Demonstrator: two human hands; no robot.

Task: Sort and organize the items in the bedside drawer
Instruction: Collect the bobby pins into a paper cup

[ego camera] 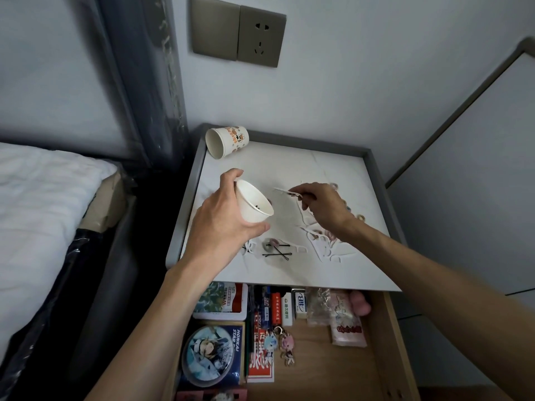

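Note:
My left hand (220,224) grips a white paper cup (254,205), tilted with its mouth toward the right, above the white nightstand top (341,175). Something small and dark lies inside the cup. My right hand (321,204) pinches a few thin white floss picks (285,191) just right of the cup's mouth. More white floss picks (321,247) lie scattered on the top under my right wrist. Two black hairpins (278,251) lie crossed near the front edge. Below, the open wooden drawer (385,357) holds small items.
A second printed paper cup (227,140) lies on its side at the back left corner. Small hair ties (360,217) lie at the right. The drawer holds a round badge box (210,354), tins, red packets, keychain charms (285,344) and a pink pouch (346,319). A bed (43,215) stands left.

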